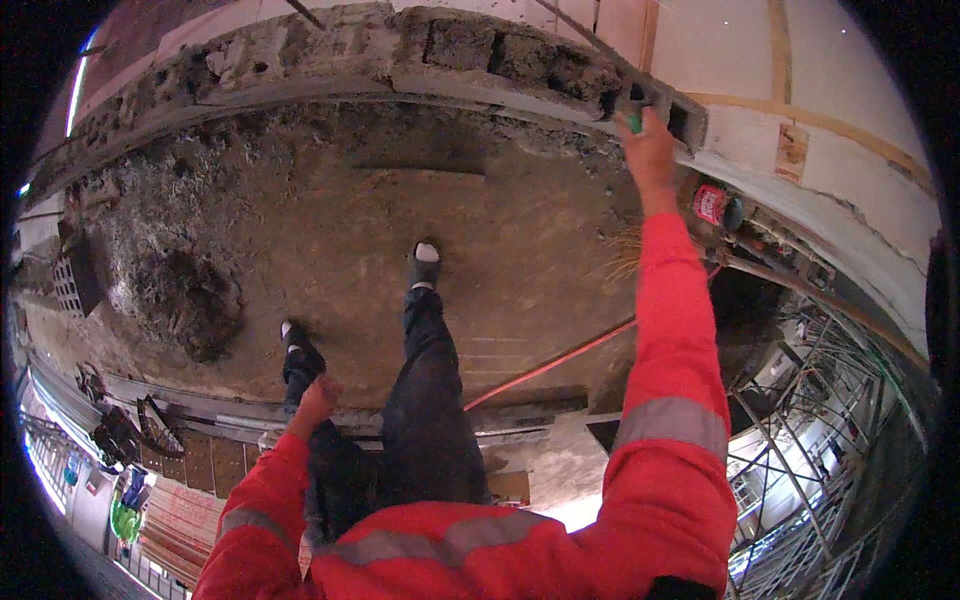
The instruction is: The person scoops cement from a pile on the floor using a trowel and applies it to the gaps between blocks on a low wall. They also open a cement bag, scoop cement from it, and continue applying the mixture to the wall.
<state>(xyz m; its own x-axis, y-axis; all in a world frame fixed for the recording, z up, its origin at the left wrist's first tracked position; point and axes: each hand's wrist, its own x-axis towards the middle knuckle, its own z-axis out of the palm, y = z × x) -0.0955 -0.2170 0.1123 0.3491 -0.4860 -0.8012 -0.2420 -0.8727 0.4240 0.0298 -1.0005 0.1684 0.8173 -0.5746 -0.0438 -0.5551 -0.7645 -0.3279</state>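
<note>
My right arm reaches far forward to the right end of a low wall of hollow concrete blocks [490, 95]. My right hand [652, 155] is closed around a green-handled tool [634, 122]; its working end is too small and hidden to name. It is held right by the open cells of the end block [688, 120]. Rough grey mortar [465, 45] lies along the top of the wall. Down by my left thigh hangs my left hand [318, 398], fingers curled in, with nothing showing in it.
A dark mortar heap [195, 310] lies on the floor at left, near a loose perforated block [75, 285]. At right are a red can [710, 205] and metal scaffold frames [815, 450]. A taut orange strip [550, 362] crosses the floor. Planks [180, 525] lie behind me.
</note>
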